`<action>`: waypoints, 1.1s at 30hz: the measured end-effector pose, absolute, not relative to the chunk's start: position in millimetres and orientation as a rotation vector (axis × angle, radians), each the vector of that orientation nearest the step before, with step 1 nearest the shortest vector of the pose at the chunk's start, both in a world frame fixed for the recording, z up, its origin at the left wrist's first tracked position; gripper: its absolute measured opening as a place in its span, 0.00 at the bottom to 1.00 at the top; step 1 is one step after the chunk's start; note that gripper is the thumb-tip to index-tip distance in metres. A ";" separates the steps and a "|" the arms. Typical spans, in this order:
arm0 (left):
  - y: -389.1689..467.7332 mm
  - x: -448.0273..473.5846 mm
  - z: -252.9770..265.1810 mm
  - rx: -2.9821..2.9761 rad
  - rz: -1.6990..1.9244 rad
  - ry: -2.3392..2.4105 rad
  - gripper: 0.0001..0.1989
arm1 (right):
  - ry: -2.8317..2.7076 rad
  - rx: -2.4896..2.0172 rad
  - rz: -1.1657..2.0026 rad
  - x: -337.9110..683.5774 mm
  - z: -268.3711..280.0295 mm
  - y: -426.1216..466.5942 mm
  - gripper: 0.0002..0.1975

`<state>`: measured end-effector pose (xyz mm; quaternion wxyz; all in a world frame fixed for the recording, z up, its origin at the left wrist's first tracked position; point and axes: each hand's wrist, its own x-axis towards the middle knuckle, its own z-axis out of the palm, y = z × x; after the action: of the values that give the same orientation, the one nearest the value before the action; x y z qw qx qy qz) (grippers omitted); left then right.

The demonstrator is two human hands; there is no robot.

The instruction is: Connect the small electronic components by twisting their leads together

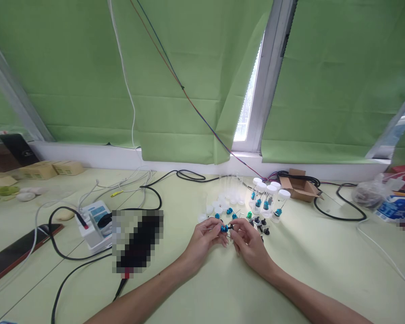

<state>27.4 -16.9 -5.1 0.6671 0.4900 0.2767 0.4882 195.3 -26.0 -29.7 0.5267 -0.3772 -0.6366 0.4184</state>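
Both hands meet low in the middle of the head view. My left hand (202,240) pinches a small shiny blue part (224,228), and a thin pale rod runs out to its left. Facing it, my right hand (253,245) has its fingertips closed on a small black piece (231,227) that touches or nearly touches the blue part. Whether the two are joined I cannot tell. Just beyond the fingers lie loose blue parts (229,210), a green part (249,215) and several black knob-like pieces (266,231).
Clear tubes with white caps (284,194) stand behind the right hand, blue parts inside. Empty clear tubes (234,189) and an open cardboard box (299,189) are farther back. Left are a power strip (94,225), black cables (65,256) and a dark flat device (20,252).
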 end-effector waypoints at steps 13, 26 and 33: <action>-20.4 28.2 -3.5 1.318 1.071 0.642 0.12 | -1.495 -0.952 1.056 195.1 -33.1 -22.6 0.22; -20.3 29.4 -3.0 1.233 1.094 0.647 0.13 | -1.506 -0.994 1.004 195.4 -31.3 -22.8 0.22; -17.6 28.6 -4.5 1.129 1.132 0.651 0.12 | -1.532 -0.947 0.971 196.3 -29.4 -25.5 0.15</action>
<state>28.6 -17.6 -4.5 0.6502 0.4968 0.2864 0.4984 196.3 -25.5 -29.4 0.5207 -0.3951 -0.6393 0.4050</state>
